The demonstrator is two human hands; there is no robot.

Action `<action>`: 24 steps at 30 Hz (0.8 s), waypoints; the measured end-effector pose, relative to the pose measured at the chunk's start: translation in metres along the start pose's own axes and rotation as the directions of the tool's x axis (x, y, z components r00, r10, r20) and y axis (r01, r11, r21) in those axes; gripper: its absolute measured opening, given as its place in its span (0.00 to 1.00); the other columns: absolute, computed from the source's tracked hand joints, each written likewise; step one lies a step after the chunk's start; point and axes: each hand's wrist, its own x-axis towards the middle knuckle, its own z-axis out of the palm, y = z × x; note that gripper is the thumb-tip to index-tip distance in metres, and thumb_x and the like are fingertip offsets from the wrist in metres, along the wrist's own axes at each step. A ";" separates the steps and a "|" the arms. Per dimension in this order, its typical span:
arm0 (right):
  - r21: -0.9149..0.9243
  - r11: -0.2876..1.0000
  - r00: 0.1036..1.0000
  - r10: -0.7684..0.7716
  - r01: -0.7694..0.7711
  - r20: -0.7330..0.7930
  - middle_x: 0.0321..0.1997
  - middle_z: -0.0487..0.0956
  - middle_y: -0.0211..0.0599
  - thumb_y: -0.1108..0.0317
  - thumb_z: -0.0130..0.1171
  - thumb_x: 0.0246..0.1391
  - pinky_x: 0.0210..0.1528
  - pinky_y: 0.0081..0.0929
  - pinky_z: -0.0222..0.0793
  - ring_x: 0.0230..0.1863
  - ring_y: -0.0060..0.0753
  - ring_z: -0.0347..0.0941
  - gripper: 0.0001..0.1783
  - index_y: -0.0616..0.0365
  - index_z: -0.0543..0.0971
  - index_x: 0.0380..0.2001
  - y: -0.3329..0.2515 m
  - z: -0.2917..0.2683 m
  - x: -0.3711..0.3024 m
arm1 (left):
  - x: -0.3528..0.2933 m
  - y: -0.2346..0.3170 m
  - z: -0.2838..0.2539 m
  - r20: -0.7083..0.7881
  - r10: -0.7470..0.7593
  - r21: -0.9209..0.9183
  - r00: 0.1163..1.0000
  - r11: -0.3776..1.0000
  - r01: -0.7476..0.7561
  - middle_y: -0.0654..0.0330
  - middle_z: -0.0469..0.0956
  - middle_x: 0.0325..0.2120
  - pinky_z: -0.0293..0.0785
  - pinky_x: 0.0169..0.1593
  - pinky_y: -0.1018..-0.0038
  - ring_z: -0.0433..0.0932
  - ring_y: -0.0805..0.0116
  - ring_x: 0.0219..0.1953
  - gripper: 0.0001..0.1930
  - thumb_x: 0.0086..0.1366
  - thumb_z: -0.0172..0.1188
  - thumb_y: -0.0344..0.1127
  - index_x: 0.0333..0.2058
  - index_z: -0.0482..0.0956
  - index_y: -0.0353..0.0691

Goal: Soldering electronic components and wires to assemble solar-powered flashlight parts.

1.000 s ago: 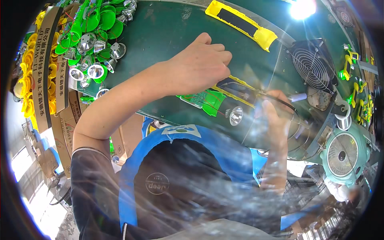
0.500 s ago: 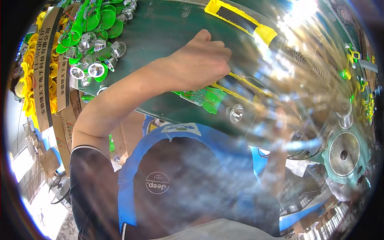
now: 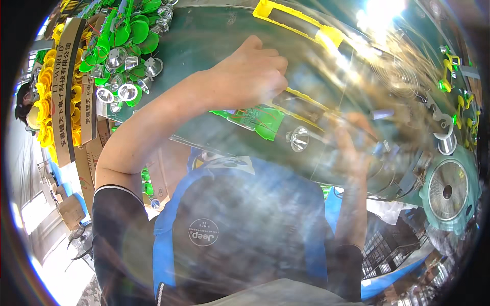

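My left hand (image 3: 252, 74) is curled closed above the green work surface, with its knuckles up. Its fingertips are turned away, so what they grip is hidden. Directly under it, the end of a yellow plastic frame (image 3: 314, 103) shows, running toward my right hand (image 3: 352, 130). Glare and haze blur that hand's fingers at the frame's right end. Nearer to me lies a green plastic lamp housing (image 3: 263, 122) with a circuit board and thin red wires. A silver reflector cup (image 3: 299, 138) rests just right of it.
Another yellow frame (image 3: 296, 20) lies at the far side. Green lamp housings with reflector cups (image 3: 127, 92) are piled at the left, beside a cardboard box (image 3: 66, 97) and stacked yellow parts (image 3: 45, 109). A round, pale green-rimmed fan (image 3: 448, 189) stands at the right.
The whole view has shifted slightly. My right hand and forearm show more distinctly, near the yellow frame's right end. My left hand stays closed over the frame's other end.
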 end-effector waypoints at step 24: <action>0.012 0.992 0.986 -0.126 0.128 -0.107 0.30 0.80 0.49 0.59 0.62 0.54 0.43 0.27 0.71 0.30 0.35 0.79 0.22 0.68 0.70 0.39 0.007 -0.011 -0.018 | -0.001 0.000 0.004 0.005 0.003 0.012 1.000 1.000 -0.003 0.67 0.68 0.26 0.57 0.44 0.68 0.69 0.71 0.34 0.06 0.54 0.59 0.31 0.19 0.75 0.45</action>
